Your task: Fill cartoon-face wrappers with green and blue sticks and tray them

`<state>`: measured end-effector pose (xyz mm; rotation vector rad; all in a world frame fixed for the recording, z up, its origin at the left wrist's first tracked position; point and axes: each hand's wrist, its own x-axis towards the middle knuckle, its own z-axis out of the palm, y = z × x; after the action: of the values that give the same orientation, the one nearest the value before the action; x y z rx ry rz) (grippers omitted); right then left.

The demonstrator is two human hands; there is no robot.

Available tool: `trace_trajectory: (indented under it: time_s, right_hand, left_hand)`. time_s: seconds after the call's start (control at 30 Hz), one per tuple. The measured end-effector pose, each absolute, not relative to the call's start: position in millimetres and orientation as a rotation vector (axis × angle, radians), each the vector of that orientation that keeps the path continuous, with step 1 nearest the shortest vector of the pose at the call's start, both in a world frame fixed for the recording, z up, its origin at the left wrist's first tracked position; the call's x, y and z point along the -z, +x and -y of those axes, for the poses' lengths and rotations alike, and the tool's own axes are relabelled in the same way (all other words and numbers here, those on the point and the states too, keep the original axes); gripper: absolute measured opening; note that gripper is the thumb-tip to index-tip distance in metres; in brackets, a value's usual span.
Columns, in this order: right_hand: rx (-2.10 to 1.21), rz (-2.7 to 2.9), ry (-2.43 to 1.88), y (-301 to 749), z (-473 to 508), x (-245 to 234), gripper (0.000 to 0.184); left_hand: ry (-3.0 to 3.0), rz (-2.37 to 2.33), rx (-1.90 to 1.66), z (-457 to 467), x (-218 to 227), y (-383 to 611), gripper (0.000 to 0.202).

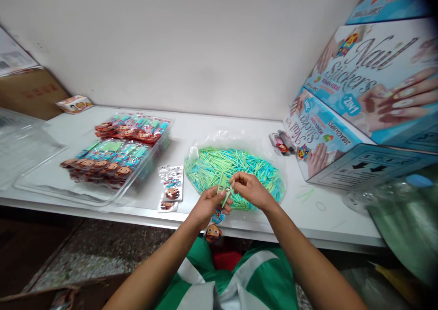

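My left hand (207, 204) is closed round a small packet (213, 231) with a brown cartoon head, which hangs down past the table edge. Pale green sticks (222, 182) stand up out of my left fingers. Thumb and fingers of my right hand (252, 190) pinch at the right side of these sticks; the fingertips hide the exact grip. Behind both hands a heap of thin green and blue sticks (219, 160) lies on a clear plastic bag (205, 140). Left of it are flat packets (174, 184) printed with the same cartoon.
A clear plastic tray (102, 204) at the left holds stacked filled packets (102, 157). Nail-sticker boxes (372, 77) rise at the right, with small dark packets (282, 142) beside them. A clear bottle (362, 200) lies at the right edge. Loose green sticks (305, 194) lie on the table.
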<state>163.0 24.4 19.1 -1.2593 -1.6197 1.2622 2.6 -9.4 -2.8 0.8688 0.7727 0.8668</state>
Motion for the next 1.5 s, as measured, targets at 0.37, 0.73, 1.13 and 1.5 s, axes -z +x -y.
trace_trajectory:
  time_s: [0.37, 0.73, 1.13, 1.5]
  right_hand:
    - [-1.205, 1.634, -1.236, 160, -16, -15, 0.016]
    - [-1.088, 1.654, -1.298, 158, -12, -15, 0.02]
    - [-1.003, 1.725, -1.327, 159, -12, -16, 0.011]
    - [-1.065, 1.702, -1.294, 156, -6, -22, 0.018]
  left_hand:
    - [0.867, -0.784, -0.885, 15, 6, 6, 0.031]
    - [0.808, -0.792, -0.849, 16, 5, 9, 0.031]
    - [0.83, -0.749, -0.816, 17, 4, 7, 0.028]
    - [0.747, -0.702, -0.793, 14, 7, 6, 0.03]
